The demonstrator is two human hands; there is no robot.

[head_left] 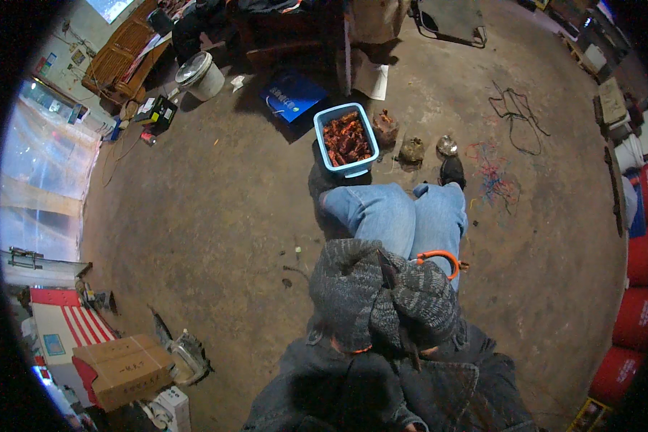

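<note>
Both my hands wear grey knit gloves and are held close together over my lap. My left hand (344, 291) is closed, and what is in its fingers is hidden. Right beside it, my right hand (425, 306) is closed too. A stiff orange cable (448, 258) curves out past its far side, with a brownish end toward the right. Between the hands a dark, narrow pointed piece (387, 271) sticks up; its kind cannot be made out. Beyond my left foot stands a light-blue plastic tub (343, 173) filled with reddish-brown scraps (347, 138).
Three small lumpy bundles, one a clear bag (447, 146), sit right of the tub. Red and blue wire scraps (495, 176) and a dark wire coil (517, 115) lie farther right. A blue bag (294, 95) and white bucket (203, 78) stand far left; a cardboard box (122, 371) is near left.
</note>
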